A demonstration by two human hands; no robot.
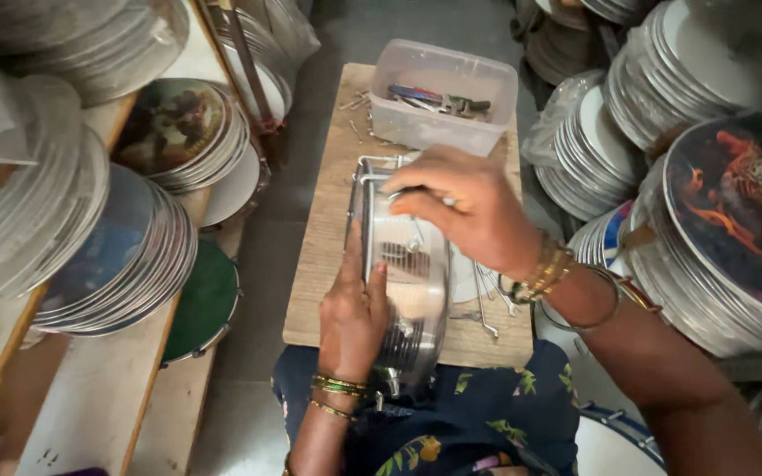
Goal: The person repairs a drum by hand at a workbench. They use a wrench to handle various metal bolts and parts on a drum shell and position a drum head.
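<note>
Frame drum (407, 291), held on edge with its metal rim and tension hooks exposed, stood at the centre of the frame on our lap, leaning over a wooden board (328, 238). Our left hand (352, 317) lay flat against its lower left side, fingers extended and thumb pressed on the rim. Our right hand (465, 211) was closed over the top of the drum, apparently gripping a small tool, though the fingers hid it. A clear plastic box (443, 92) holding tools sat at the upper end of the board. Stacks of drum skins (116, 256) filled the left and right of the frame.
</note>
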